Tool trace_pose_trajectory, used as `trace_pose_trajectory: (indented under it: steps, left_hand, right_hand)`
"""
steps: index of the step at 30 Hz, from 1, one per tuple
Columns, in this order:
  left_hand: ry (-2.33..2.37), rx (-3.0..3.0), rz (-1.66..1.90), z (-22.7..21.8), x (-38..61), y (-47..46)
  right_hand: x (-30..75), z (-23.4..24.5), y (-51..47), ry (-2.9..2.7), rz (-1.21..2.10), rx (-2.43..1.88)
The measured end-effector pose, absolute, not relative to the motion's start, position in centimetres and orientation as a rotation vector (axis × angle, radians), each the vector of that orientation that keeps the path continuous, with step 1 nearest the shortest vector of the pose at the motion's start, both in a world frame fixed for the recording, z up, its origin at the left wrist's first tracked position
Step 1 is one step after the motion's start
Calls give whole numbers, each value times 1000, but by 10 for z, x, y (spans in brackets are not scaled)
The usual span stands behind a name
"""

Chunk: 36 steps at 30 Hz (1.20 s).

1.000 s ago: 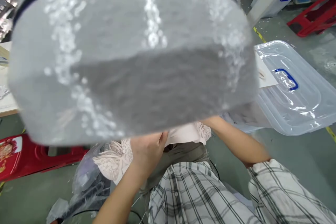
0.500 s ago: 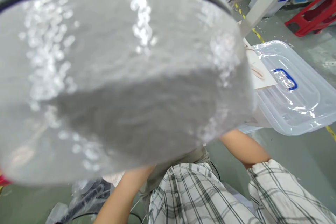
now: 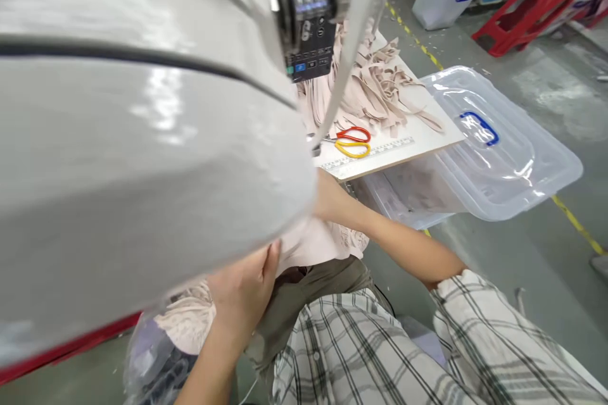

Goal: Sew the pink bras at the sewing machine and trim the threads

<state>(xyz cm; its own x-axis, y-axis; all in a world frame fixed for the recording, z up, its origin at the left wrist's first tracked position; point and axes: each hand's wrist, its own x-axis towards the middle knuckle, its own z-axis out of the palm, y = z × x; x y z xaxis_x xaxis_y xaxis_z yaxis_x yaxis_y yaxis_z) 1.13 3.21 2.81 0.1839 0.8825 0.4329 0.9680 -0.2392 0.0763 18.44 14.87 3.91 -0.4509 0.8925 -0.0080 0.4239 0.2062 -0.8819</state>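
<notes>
Cloth (image 3: 308,243), pale pink and trimmed with lace, lies between the two hands, above the trousered lap and partly covered by a pale grey machine casing (image 3: 156,202); the thumb of the left hand (image 3: 242,285) touches its left edge, the fingers being hidden, so that whether this grip is clamped or apart cannot be told. The right hand (image 3: 325,196) reaches behind the casing, its grip likewise impossible to tell. Beyond, a white tabletop (image 3: 427,139) bears pink fabric strips (image 3: 380,85) and red-and-yellow-handled scissors (image 3: 352,141) just beside a transparent ruler (image 3: 380,150)
</notes>
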Motion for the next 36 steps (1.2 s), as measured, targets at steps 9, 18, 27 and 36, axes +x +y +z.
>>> trace_pose_trajectory:
  steps: [9, 18, 27, 36]
  left_hand:
    - [-1584, -2284, -654, 31, 8, 32]
    - [-1529, -2319, -660, 29, 10, 35]
    - [-1496, -2350, -681, 31, 19, 38]
    - [-1491, -2336, -679, 31, 21, 36]
  right_hand:
    - [182, 32, 148, -1935, 1123, -1233]
    - [187, 31, 148, -1936, 1100, -1188]
    - [194, 28, 147, -1922, 1079, -1189]
    - [200, 33, 146, -1871, 1119, -1237]
